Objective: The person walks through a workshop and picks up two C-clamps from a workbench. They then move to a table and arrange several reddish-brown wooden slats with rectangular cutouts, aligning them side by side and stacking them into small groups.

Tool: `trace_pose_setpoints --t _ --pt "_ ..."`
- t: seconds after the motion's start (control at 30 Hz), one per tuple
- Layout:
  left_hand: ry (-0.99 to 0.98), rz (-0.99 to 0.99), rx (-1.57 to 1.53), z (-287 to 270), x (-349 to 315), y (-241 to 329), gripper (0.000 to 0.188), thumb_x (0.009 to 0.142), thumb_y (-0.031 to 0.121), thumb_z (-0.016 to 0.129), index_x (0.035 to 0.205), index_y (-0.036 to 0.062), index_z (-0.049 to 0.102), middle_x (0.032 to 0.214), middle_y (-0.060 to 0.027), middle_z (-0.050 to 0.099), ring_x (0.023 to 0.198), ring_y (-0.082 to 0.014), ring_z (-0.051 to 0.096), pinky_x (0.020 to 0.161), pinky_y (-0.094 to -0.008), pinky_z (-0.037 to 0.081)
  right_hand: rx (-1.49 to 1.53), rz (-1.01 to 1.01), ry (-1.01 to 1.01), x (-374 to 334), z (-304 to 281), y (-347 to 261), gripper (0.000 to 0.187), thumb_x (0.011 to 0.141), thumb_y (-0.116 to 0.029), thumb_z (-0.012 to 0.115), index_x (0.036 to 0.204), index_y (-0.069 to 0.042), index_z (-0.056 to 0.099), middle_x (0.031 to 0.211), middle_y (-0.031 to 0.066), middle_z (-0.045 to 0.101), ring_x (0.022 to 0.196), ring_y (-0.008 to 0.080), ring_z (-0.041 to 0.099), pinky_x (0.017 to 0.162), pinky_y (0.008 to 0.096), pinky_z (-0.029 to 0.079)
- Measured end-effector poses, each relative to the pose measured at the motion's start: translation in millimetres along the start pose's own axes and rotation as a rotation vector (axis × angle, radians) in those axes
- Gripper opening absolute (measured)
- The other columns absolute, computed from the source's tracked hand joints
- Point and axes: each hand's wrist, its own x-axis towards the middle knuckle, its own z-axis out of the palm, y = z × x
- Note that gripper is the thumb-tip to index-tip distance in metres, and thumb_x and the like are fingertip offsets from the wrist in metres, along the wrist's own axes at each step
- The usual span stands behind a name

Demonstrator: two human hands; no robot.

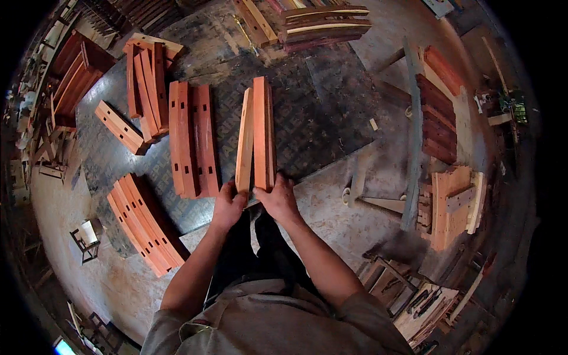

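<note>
My left hand (230, 205) is closed on the near end of a pale, narrow wooden slat (244, 145). Beside it, my right hand (277, 200) grips the near end of reddish wooden slats (261, 130) standing on edge side by side. A thin gap parts the pale slat from the reddish ones, narrowing toward the far ends. Both pieces point away from me over the near edge of a dark worktable (313, 127). Just left of my hands lies a row of curved reddish slats (182, 136) with dark rectangular slots.
More slotted slats (145, 225) lie at the table's left corner, with a loose pile (148, 89) behind them. Stacked curved boards (325, 26) sit at the far edge. To the right, a bench (412, 130) stands by more reddish boards (436, 118). A small wood offcut (373, 124) lies on the tabletop.
</note>
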Motion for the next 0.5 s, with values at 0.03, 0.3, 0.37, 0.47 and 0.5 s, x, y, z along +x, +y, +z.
trace_pose_setpoints --t 0.03,0.3,0.37,0.47,0.5 --pt "-0.005 -0.008 -0.031 0.4 -5.2 7.7 0.037 0.093 0.015 0.061 0.122 -0.0059 0.051 0.093 -0.0098 0.064 0.077 -0.016 0.06 0.066 -0.0302 0.05 -0.014 0.013 -0.014 -2.4 -2.5 -5.4 0.082 0.075 -0.04 0.08 0.134 0.006 0.046 0.125 0.0301 0.056 0.119 0.0429 0.055 0.1 0.0474 0.047" --pt "-0.038 0.069 -0.152 3.5 -4.8 -13.5 0.038 0.095 0.013 0.058 0.126 -0.0062 0.049 0.097 -0.0095 0.063 0.076 -0.0145 0.059 0.065 -0.0295 0.049 -0.018 0.001 0.008 -9.2 -8.8 -9.6 0.079 0.075 -0.035 0.081 0.134 0.004 0.046 0.126 0.0249 0.057 0.116 0.0408 0.059 0.1 0.047 0.049" --pt "-0.013 0.054 -0.174 6.5 -6.6 -12.6 0.038 0.095 0.013 0.058 0.127 -0.006 0.049 0.097 -0.0091 0.062 0.075 -0.0141 0.059 0.065 -0.0289 0.049 0.063 -0.016 -0.003 -10.3 -6.5 -0.7 0.078 0.075 -0.034 0.081 0.134 0.004 0.046 0.125 0.0248 0.058 0.116 0.0409 0.059 0.1 0.0463 0.049" --pt "-0.048 -0.045 -0.208 3.9 -10.4 3.4 0.036 0.095 0.009 0.058 0.127 -0.007 0.05 0.109 -0.013 0.064 0.093 -0.0173 0.061 0.079 -0.0308 0.051 0.227 -0.006 -0.118 -6.8 -2.2 14.9 0.076 0.076 -0.032 0.081 0.133 0.005 0.046 0.128 0.0254 0.056 0.117 0.0407 0.059 0.1 0.0462 0.048" --pt "-0.068 -0.09 -0.22 3.3 -10.6 6.3 0.035 0.095 0.007 0.058 0.126 -0.0076 0.05 0.115 -0.015 0.065 0.102 -0.019 0.063 0.086 -0.0319 0.052 0.263 -0.025 -0.113 -3.6 3.6 23.1 0.076 0.076 -0.032 0.08 0.133 0.005 0.046 0.128 0.0256 0.056 0.116 0.0406 0.059 0.1 0.0462 0.048"
